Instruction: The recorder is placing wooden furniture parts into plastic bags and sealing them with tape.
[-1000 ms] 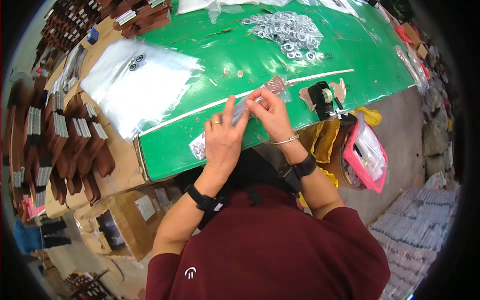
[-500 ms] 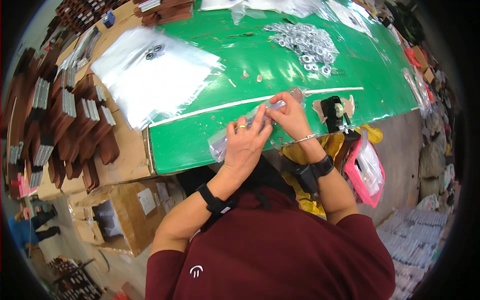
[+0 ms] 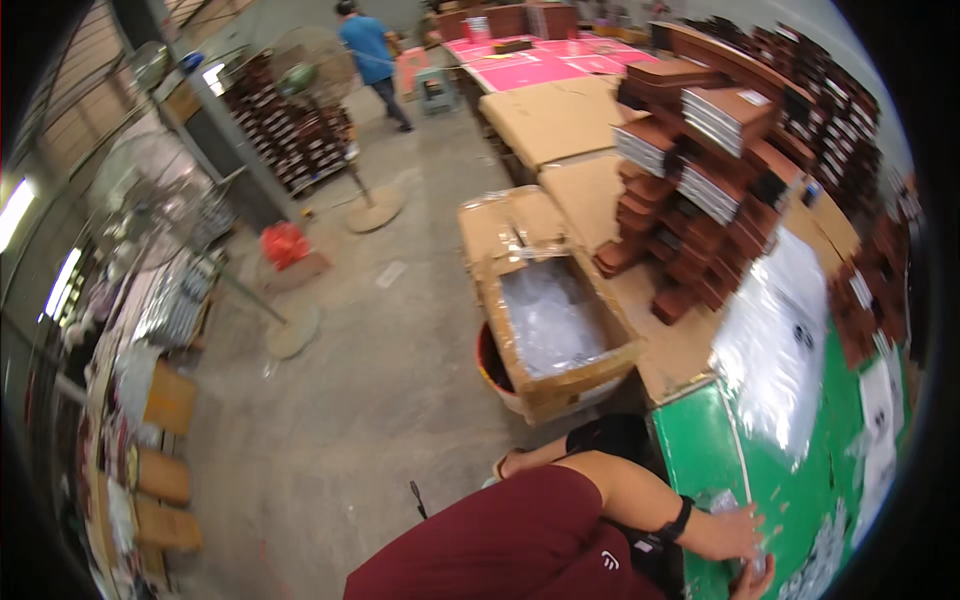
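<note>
At the lower right, over the green tabletop (image 3: pixel 690 425), my left hand (image 3: pixel 735 532) lies closed on a clear plastic packet (image 3: pixel 722 502). One end of the packet sticks out beyond the wrist side of that hand. Just below, my right hand (image 3: pixel 752 578) is partly in view near the lower edge, its fingers bent and pinching the packet's other end. The contents are blurred. Farther along the table lies a pile of small clear pieces (image 3: pixel 815 560), and a stack of flat plastic bags (image 3: pixel 775 345) is past my left hand.
Dark red-brown slats (image 3: pixel 690 200) with silvery bundles are stacked on cardboard-covered tables. An open carton (image 3: pixel 550 310) of clear plastic sits beside the table. Fans (image 3: pixel 375 208) stand on the concrete floor. A person in blue (image 3: pixel 370 50) is far off near stools (image 3: pixel 437 92).
The view has swung far to the left, bringing the aisle and a person into sight. My hands now appear at the lower right, still at the packet.
</note>
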A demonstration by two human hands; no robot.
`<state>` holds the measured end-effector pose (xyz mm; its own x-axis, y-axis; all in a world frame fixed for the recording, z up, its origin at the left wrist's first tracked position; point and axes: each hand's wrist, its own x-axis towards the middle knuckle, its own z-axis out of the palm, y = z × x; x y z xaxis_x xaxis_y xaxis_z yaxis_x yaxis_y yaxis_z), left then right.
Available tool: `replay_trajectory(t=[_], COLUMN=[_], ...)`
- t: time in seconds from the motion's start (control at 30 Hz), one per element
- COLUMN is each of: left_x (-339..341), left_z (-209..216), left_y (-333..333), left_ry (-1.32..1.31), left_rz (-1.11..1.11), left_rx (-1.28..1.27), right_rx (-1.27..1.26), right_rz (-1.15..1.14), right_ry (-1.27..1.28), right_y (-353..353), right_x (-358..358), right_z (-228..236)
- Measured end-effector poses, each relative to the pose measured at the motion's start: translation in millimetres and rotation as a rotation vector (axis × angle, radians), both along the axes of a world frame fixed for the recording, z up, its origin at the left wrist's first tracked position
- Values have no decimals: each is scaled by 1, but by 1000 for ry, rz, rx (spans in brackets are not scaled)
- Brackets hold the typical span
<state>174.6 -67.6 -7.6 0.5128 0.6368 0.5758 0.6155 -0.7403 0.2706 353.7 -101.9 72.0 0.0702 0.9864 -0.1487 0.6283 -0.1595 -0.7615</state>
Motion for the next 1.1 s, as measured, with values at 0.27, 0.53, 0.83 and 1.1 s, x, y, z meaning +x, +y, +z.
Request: replay_trajectory(t=[0.27, 0.53, 0.83, 1.1], left_x=[14, 13, -35, -50], left_z=[-9, 5, 43, 86], left_y=[17, 17, -14, 2], left_ry=[-26, 28, -58, 126], left_rz=[-51, -106, -38, -176], left_rx=[-32, -179, -365, -462], right_rx=[123, 285, 485, 463], right_rz=[60, -9, -267, -365], right_ry=[134, 98, 228, -72], right_y=[-7, -19, -38, -47], right_x=[5, 12, -38, -54], right_z=[3, -28, -68, -42])
